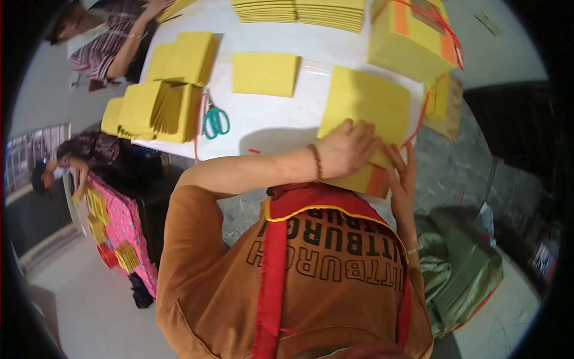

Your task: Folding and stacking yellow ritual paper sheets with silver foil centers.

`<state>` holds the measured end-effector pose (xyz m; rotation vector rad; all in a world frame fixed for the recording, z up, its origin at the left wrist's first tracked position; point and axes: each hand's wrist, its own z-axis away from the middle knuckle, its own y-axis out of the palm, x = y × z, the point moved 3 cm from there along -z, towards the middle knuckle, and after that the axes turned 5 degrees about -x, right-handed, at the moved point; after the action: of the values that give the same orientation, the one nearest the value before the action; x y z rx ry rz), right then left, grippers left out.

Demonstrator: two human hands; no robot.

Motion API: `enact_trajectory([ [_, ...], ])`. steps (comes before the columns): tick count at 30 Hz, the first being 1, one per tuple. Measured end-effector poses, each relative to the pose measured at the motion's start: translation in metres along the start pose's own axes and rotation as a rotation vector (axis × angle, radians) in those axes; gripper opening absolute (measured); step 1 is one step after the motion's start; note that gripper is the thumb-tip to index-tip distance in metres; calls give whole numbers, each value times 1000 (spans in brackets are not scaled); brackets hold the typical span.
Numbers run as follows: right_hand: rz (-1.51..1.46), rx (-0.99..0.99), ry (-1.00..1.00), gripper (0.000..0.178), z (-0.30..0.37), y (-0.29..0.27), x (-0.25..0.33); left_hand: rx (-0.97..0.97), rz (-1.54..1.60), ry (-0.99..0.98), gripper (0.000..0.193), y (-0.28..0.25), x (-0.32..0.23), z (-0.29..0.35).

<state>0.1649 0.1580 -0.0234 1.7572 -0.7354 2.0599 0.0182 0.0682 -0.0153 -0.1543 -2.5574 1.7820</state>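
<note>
A tall block of yellow paper [365,99] lies at the table's near right edge, its lower part showing an orange strip close to my body. My left hand [350,149] rests flat on top of it, fingers stretched out toward the right. Along the block's right edge is my right hand [402,173], its fingers extended and apart, the fingertips touching the side. Farther left, a single flat yellow packet [265,74] lies on the white table [263,113]. Teal-handled scissors [215,121] lie beside the left stacks.
Yellow paper stacks [161,110] fill the table's left side; more bundles [299,12] line the far edge. A large yellow block with red straps [409,39] stands far right. Two people work at the left, one by a pink-covered table [122,218]. A green sheet [457,269] lies at lower right.
</note>
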Motion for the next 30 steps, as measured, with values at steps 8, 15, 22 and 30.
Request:
enact_trajectory([
  [8, -268, -351, -253, 64, -4, -7, 14, -342, 253, -159, 47, -38, 37, 10],
  [15, -51, -267, -45, 58, 7, -9, -7, -223, -362, -405, 49, -20, 144, 112],
  [22, 136, -318, -56, 37, 12, -18, -12, -113, -321, -456, 59, 42, 186, 142],
  [30, 90, -332, 15, 29, 15, -14, -22, 135, -43, -564, 68, 65, 197, 155],
])
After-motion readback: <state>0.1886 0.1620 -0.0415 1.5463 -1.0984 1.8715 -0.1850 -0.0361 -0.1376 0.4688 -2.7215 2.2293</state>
